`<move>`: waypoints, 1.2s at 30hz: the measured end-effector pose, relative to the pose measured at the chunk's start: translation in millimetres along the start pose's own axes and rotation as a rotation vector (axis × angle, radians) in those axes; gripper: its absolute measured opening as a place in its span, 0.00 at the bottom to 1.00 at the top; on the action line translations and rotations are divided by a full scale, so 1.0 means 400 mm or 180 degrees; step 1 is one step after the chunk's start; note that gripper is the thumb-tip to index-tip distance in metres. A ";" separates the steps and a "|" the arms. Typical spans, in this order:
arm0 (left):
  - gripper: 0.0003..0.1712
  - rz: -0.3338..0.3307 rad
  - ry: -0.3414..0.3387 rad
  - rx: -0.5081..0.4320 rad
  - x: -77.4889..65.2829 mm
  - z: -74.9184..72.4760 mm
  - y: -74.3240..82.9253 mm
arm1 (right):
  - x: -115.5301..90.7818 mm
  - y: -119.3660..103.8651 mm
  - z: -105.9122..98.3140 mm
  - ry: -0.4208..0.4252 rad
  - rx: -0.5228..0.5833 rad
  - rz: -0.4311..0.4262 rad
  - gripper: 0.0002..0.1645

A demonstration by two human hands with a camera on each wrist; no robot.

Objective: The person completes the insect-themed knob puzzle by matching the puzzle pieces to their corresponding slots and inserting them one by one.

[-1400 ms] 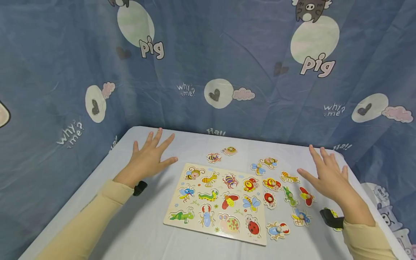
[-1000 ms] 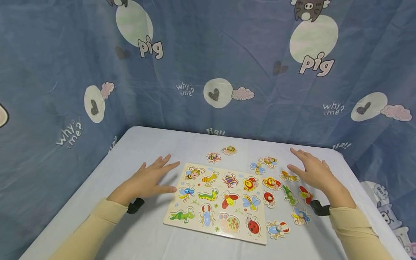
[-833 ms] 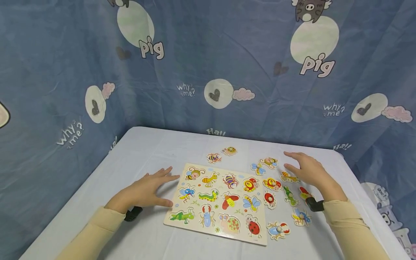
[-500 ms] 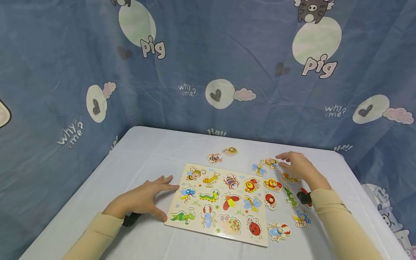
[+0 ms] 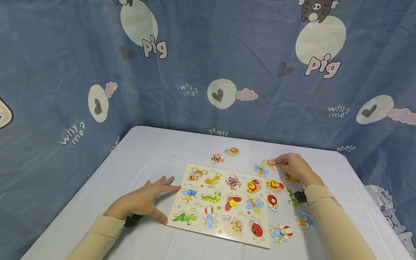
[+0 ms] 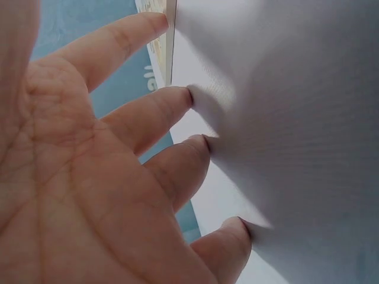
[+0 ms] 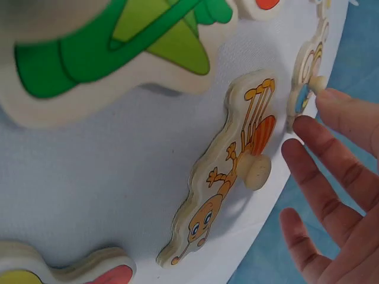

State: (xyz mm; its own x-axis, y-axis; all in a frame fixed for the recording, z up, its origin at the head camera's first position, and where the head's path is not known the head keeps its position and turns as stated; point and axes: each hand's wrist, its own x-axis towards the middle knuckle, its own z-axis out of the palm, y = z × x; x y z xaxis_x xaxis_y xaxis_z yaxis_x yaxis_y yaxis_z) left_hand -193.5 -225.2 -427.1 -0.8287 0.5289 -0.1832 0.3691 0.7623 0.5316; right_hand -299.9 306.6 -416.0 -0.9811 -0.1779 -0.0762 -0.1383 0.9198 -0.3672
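A wooden peg puzzle board [image 5: 199, 200] with printed insects lies on the white table. My left hand [image 5: 144, 198] rests at its left edge, fingers spread, with the thumb at the near corner and a fingertip at the side. In the left wrist view, the left hand's fingertips [image 6: 198, 142] stand on the cloth. At the back right, my right hand [image 5: 297, 168] pinches the bee puzzle piece [image 5: 270, 164] at its knob. The right wrist view shows the right thumb [image 7: 334, 100] against that knob, the other fingers loosely bent.
Loose knobbed pieces lie right of the board: a dragonfly [image 5: 261, 170], butterfly [image 5: 275, 186], ladybug [image 5: 273, 202], stag beetle [image 5: 281, 233], mosquito [image 5: 304, 219] and grasshopper [image 5: 293, 198]. A spider [image 5: 216, 158] and snail [image 5: 232, 151] lie behind it. A blue curtain [image 5: 182, 54] surrounds the table.
Both hands have come down from above the table. The left has moved nearer to the board's left edge; the right has moved left to the bee piece and taken hold of its knob.
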 end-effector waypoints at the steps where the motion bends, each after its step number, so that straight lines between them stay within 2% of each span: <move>1: 0.62 0.0006 0.0004 -0.0003 0.000 0.000 -0.001 | 0.002 0.000 0.001 0.0016 0.0005 -0.0016 0.17; 9: 0.61 0.0026 0.0010 -0.0023 0.001 0.007 -0.011 | 0.018 -0.004 0.008 0.0037 -0.0059 -0.0043 0.15; 19: 0.62 0.0011 -0.0004 -0.0014 0.000 0.006 -0.014 | 0.032 -0.018 0.014 0.0147 -0.0330 -0.0164 0.10; 28: 0.62 -0.0014 -0.0010 -0.0028 -0.002 0.006 -0.007 | 0.030 -0.018 0.013 0.0124 -0.0633 -0.0138 0.06; 36: 0.62 -0.0017 -0.0004 -0.0046 -0.003 0.006 -0.007 | 0.030 -0.002 0.013 0.0098 -0.0701 -0.0044 0.08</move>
State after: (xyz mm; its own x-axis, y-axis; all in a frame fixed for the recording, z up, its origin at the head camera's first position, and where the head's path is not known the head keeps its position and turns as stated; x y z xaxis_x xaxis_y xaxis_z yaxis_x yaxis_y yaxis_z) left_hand -192.5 -227.1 -430.6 -0.8300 0.5254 -0.1871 0.3585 0.7596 0.5426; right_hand -310.8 302.0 -421.2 -0.9821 -0.1834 -0.0430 -0.1747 0.9721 -0.1565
